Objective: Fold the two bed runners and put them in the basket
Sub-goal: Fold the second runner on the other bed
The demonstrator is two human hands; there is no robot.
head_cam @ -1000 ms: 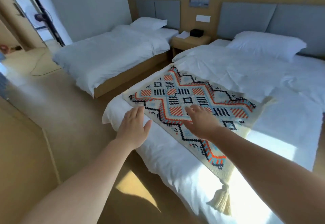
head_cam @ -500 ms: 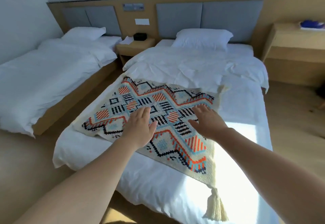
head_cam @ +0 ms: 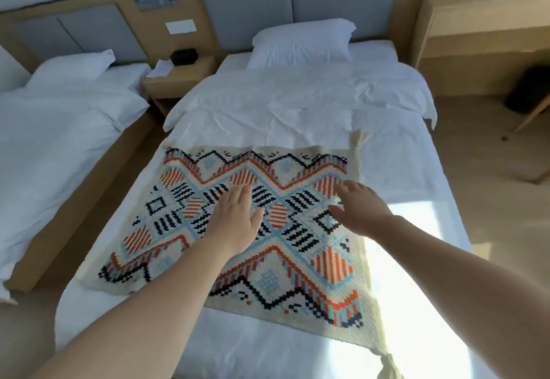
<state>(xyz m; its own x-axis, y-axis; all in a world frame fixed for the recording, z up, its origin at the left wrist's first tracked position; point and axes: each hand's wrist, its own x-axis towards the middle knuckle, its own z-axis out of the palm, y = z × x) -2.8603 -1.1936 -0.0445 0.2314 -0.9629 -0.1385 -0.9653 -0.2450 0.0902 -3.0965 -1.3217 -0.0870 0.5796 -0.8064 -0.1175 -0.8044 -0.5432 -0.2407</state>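
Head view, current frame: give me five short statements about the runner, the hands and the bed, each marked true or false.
1. The bed runner lies spread on the bed. True.
2. Both hands pinch the runner's edge. False: the left hand and right hand are open, fingers straight, over its patterned middle.
3. A white pillow lies at the head of this bed. True.
4. The runner covers the pillow. False: the two lie well apart.
5. A tassel hangs at the runner's near right corner. True.
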